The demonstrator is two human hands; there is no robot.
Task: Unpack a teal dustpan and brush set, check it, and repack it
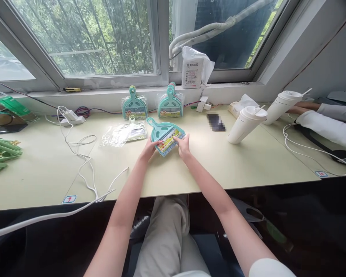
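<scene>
Gently does it: the green dustpan needs an even hold at its 2 sides, with no squashing of the brush bristles or bending of the yellow card. The left hand grips 1 side and the right hand grips the other. Both have bent fingers, only a bit open, with thumbs on the front. I can't tell how the hidden fingers sit. The dustpan is tilted, between the front and back edges of the table, near the clear bags.

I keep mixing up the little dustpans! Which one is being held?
The tilted green dustpan, between the left hand and right hand. The others aren't in hand.
</scene>
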